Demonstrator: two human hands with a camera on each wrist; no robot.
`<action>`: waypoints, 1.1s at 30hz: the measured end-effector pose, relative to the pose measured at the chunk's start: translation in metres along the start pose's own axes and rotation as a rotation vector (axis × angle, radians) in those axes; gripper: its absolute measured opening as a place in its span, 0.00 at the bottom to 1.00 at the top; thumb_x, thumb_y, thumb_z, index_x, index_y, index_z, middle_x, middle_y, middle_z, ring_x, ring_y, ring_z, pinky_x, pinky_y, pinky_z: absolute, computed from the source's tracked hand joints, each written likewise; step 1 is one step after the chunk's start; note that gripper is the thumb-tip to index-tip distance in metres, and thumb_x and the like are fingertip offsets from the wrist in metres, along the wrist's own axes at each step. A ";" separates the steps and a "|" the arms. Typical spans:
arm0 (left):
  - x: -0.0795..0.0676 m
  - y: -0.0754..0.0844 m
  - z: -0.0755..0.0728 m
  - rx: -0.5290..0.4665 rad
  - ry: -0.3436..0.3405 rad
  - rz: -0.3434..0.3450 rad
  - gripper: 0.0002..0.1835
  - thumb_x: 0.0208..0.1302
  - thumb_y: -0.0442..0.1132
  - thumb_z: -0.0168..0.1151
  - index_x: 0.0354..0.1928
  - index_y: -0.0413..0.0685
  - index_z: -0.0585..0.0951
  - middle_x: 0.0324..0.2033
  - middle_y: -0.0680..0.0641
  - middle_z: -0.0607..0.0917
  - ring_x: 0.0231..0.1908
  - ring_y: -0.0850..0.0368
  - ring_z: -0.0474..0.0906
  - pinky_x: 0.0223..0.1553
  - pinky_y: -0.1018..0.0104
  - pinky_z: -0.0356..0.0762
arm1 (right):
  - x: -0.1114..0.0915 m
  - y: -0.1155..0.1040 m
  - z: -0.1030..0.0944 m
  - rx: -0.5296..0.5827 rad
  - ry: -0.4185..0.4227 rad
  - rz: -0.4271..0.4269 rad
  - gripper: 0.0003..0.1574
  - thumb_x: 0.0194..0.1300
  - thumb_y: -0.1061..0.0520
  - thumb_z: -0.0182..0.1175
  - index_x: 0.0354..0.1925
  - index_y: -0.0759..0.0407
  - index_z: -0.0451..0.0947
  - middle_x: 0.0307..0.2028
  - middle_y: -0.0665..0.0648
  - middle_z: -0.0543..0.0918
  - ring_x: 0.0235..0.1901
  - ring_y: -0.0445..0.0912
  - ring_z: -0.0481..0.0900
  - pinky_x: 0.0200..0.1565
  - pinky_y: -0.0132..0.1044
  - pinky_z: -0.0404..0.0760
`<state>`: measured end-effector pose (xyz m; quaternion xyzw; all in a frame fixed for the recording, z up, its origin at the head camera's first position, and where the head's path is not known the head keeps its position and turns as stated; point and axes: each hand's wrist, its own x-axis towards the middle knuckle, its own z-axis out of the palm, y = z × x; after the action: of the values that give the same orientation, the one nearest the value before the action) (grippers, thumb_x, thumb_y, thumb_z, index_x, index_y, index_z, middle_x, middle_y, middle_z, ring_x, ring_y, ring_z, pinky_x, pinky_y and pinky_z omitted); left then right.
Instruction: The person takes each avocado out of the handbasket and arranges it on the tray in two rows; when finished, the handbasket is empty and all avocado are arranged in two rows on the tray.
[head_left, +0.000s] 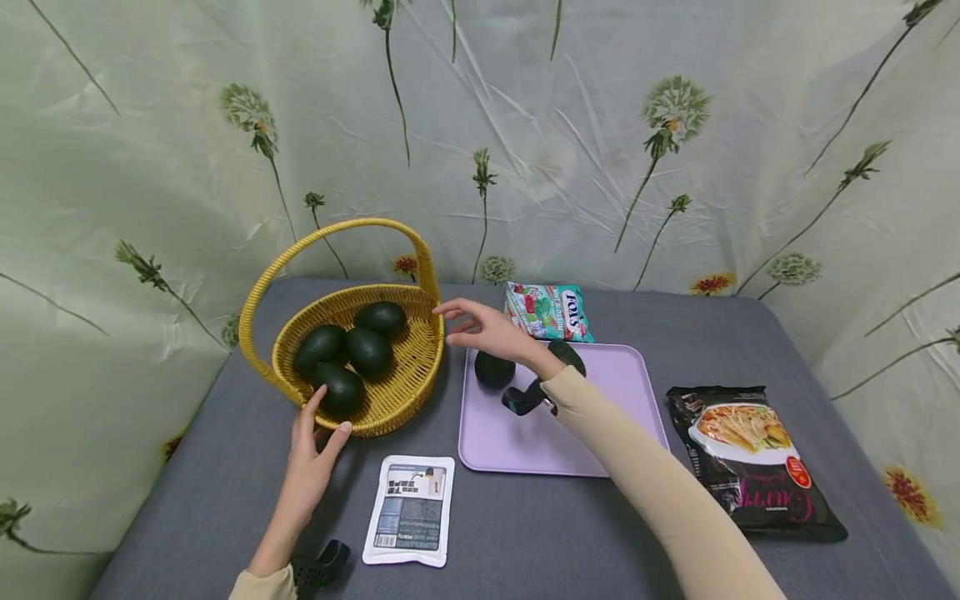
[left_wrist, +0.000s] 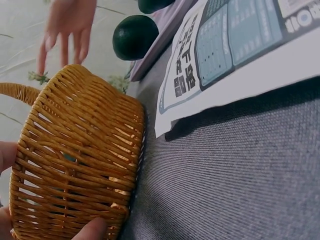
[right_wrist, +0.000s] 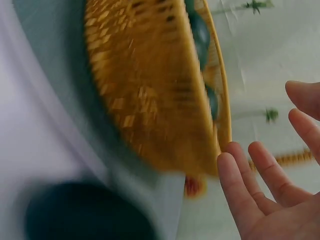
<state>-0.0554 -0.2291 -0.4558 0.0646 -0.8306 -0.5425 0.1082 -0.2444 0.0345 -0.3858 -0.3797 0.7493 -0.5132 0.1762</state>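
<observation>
Here's the yellow wicker basket [head_left: 408, 367], on the left half of the table, four avocados [head_left: 369, 352] bunched to its left, bare weave showing on the right. The left hand [head_left: 306, 458] grips it at the near rim, fingers over the edge, thumb against the outer wall. At the opposite side, the right hand [head_left: 487, 329] hangs with fingers extended and spread, holding nothing, tips right by the rim near the handle's foot; touching or just short, can't tell. A narrow strip of grey cloth [head_left: 562, 542] separates basket from lilac tray [head_left: 525, 450]. Two more avocados [head_left: 494, 372] sit toward the tray's far edge, one partly behind the right wrist, bare tray in front of them. Nearer, a white pouch [head_left: 408, 511] lies just off the tray's near-left corner. A sweets bag [head_left: 547, 312] lies at the far edge; the black noodle packet [head_left: 750, 467] is to the right, with a margin of cloth before the table's right edge.
</observation>
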 end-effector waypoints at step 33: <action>0.001 0.000 0.001 0.000 0.001 -0.037 0.35 0.70 0.36 0.55 0.74 0.45 0.52 0.68 0.31 0.49 0.65 0.33 0.50 0.60 0.34 0.51 | 0.084 -0.025 0.079 -0.327 -0.261 0.192 0.26 0.66 0.56 0.61 0.62 0.51 0.72 0.66 0.54 0.68 0.61 0.47 0.68 0.54 0.35 0.69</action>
<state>-0.0569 -0.2288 -0.4556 0.0802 -0.8292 -0.5443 0.0988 -0.2372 -0.0832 -0.3853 -0.3935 0.8259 -0.3125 0.2558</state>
